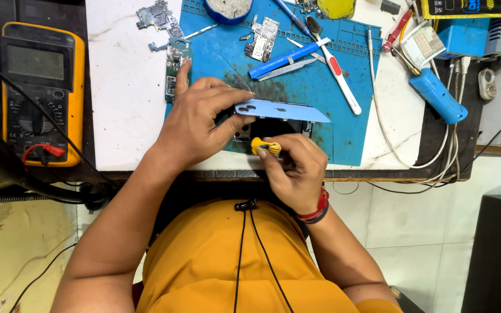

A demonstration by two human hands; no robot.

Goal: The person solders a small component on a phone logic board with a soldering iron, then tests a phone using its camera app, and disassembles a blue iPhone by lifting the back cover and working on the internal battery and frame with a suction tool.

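Observation:
My left hand (pixel 198 119) grips a light blue phone back cover (pixel 282 110) by its camera end and lifts it off the dark phone body (pixel 271 128) underneath. My right hand (pixel 294 168) pinches a small yellow-handled screwdriver (pixel 265 146) at the phone's near edge. The phone lies on a blue work mat (pixel 314 75) on a white table.
A yellow multimeter (pixel 42 87) sits at the left. On the mat lie circuit boards (pixel 262 37), a blue tool (pixel 288 58) and a white-and-red tool (pixel 337 72). A blue soldering iron (pixel 436 95) with cables lies at the right. Table edge runs near my body.

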